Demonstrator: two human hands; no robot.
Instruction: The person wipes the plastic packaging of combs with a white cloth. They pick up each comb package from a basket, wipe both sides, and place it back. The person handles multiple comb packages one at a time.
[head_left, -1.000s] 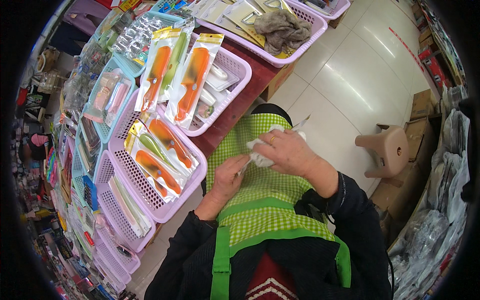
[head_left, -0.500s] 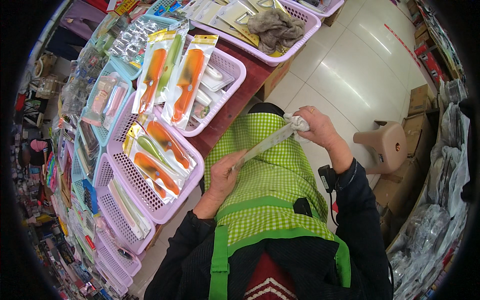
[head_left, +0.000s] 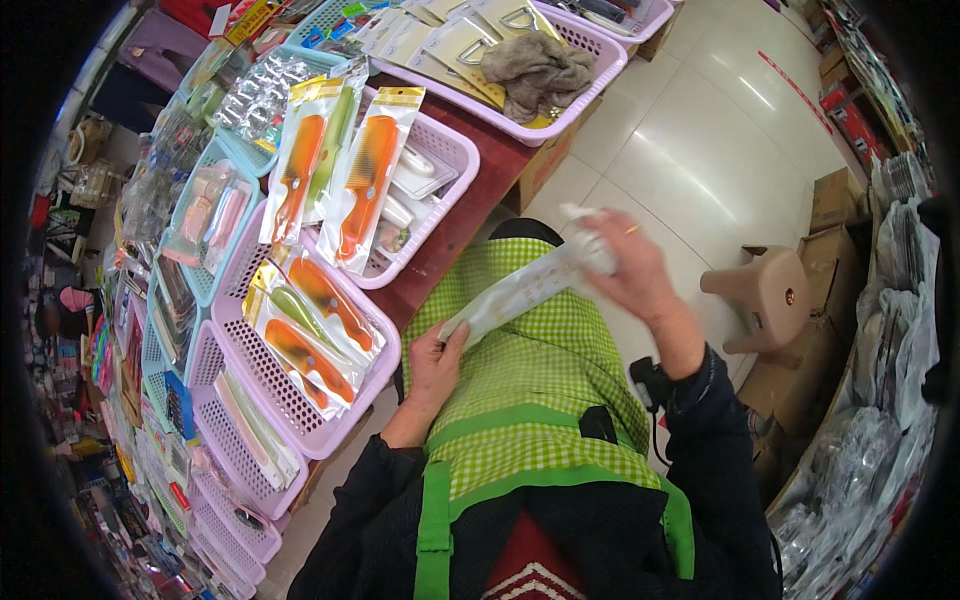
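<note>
My left hand (head_left: 432, 370) grips the near end of a long, flat, whitish plastic package (head_left: 515, 300), its thumb on top. The package slants up to the right above my green-checked apron (head_left: 520, 390); its contents are too pale and blurred to make out. At its far end my right hand (head_left: 640, 268), smeared by motion, is closed round a crumpled white cloth (head_left: 592, 248) pressed against the package. To the left, packaged orange combs (head_left: 372, 165) stand in a purple basket (head_left: 465, 185). More packaged combs (head_left: 305, 355) lie in the nearer purple basket (head_left: 372, 412).
A dark red table edge (head_left: 490, 205) holds the baskets, with a grey-brown rag (head_left: 540, 75) in the farthest one. On the right, a beige stool (head_left: 765, 295) stands beside cardboard boxes (head_left: 830, 265) and shelves of plastic-wrapped goods (head_left: 860, 430). A black plug (head_left: 648, 382) hangs by my right sleeve.
The package has turned its broad face more toward view. My right hand with the cloth has shifted slightly, and my left hand has lowered a little. The whole view has shifted slightly.
</note>
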